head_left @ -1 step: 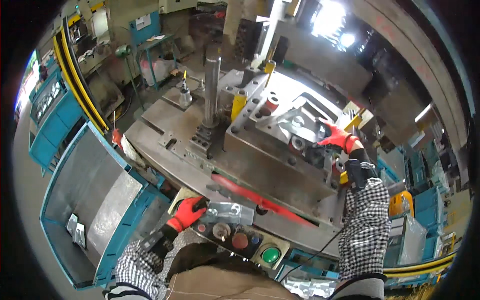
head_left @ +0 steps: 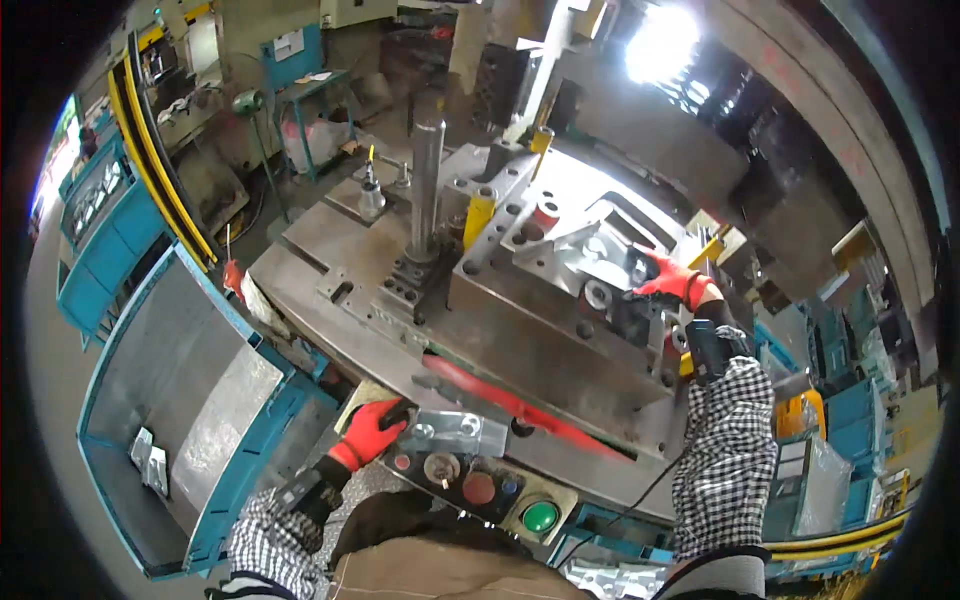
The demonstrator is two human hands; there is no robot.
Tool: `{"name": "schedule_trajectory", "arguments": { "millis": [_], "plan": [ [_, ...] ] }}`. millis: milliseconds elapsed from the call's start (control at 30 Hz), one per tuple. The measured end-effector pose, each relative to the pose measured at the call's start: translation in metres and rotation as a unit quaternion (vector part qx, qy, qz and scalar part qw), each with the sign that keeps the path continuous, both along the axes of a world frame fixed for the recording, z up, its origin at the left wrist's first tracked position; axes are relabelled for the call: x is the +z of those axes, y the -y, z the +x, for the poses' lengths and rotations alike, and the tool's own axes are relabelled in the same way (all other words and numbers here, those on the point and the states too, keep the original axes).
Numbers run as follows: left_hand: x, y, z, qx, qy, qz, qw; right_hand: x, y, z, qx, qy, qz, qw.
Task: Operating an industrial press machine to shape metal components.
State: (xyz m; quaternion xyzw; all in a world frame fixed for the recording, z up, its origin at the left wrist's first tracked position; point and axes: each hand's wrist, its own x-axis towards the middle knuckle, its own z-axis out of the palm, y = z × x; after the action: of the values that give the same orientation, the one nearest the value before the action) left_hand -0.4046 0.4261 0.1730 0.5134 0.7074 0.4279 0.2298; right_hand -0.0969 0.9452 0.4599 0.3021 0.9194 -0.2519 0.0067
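My left hand, in a red glove with dark fingertips, is closed at the left end of a shiny bent sheet-metal bracket. The bracket lies along the back edge of a button panel. Farther off to the right, my right hand, also red-gloved, reaches over the steel die block. Its thumb and fingers are curled about the right end of a second shiny sheet-metal part lying on the die. The dark fingertips partly blend with the shadows there.
A red bar runs along the die's front. Behind stand a steel guide post and yellow posts. At left, a blue-framed bin holds loose metal pieces. A green button sits at the panel's right end.
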Motion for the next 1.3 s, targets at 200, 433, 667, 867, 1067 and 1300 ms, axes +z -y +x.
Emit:
{"name": "schedule_trajectory", "arguments": {
  "millis": [200, 433, 667, 867, 1067, 1300],
  "plan": [
    [0.003, 0.055, -0.036, 0.134, 0.228, 0.046, 0.963, -0.045, -0.050, 0.000, -0.031, 0.126, -0.059, 0.990],
    [-0.039, 0.087, -0.096, 0.239, 0.269, 0.080, 0.930, -0.089, -0.016, -0.031, -0.103, -0.088, 0.085, 0.987],
    [-0.108, 0.053, -0.119, 0.166, 0.199, 0.058, 0.964, -0.053, 0.134, -0.030, -0.146, -0.332, 0.271, 0.892],
    [-0.172, 0.052, -0.125, 0.127, 0.168, -0.078, 0.974, -0.199, 0.330, 0.177, -0.010, 0.019, -0.210, 0.977],
    [-0.188, 0.059, -0.118, 0.124, 0.276, -0.144, 0.942, -0.410, 0.445, 0.251, -0.374, 0.032, -0.215, 0.902],
    [-0.156, 0.058, -0.114, 0.115, 0.207, -0.094, 0.967, -0.447, 0.462, 0.205, -0.489, 0.050, -0.102, 0.865]
  ]
}}
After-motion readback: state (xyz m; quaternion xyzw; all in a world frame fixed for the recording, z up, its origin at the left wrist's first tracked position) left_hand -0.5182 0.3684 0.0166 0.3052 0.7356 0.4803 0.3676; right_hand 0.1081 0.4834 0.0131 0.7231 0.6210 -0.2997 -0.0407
